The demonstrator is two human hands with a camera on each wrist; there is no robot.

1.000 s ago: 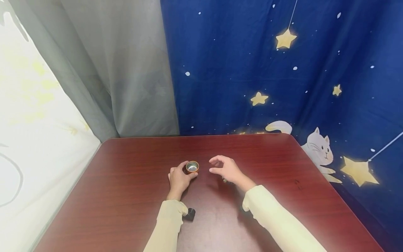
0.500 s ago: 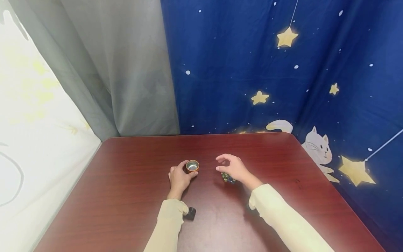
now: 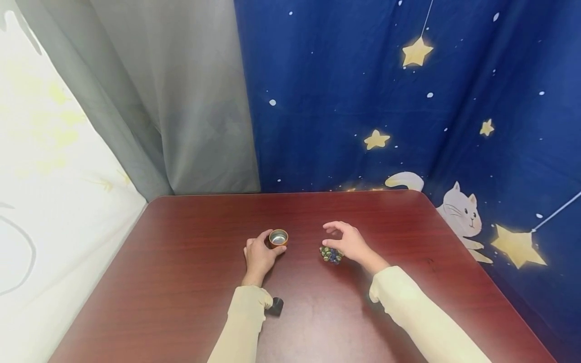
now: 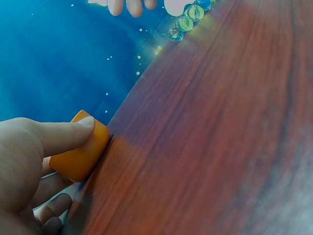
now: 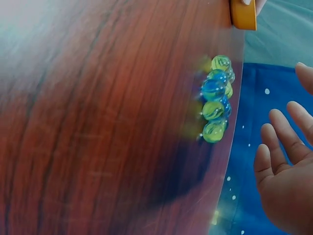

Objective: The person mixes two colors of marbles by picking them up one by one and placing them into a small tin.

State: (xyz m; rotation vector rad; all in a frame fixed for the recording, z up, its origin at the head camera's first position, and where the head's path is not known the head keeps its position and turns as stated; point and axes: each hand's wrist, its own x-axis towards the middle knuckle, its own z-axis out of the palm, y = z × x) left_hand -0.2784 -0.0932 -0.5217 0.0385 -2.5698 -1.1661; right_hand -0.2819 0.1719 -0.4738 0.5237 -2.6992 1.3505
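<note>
My left hand [image 3: 259, 256] grips a small round orange tin [image 3: 279, 238] between thumb and fingers. The tin stands upright on the table, its open top showing a silvery, bare inside. In the left wrist view the thumb lies along the orange wall of the tin [image 4: 80, 154]. To the right, a tight cluster of glass marbles [image 3: 330, 255], green-yellow and blue, rests on the tabletop. Close above and beside the marbles hovers my right hand [image 3: 354, 243], fingers loosely bent and holding nothing. The right wrist view shows its fingers apart from the marbles [image 5: 213, 110].
The dark red wooden table [image 3: 218, 217] ends at a rounded back edge. Behind it hang a grey curtain [image 3: 204, 101] and a blue star-patterned curtain [image 3: 317, 101]. A small black object [image 3: 275, 306] sits at the left sleeve's cuff.
My right hand has drifted to the right, uncovering the marbles that it largely hid before. The left hand and the tin have stayed in place.
</note>
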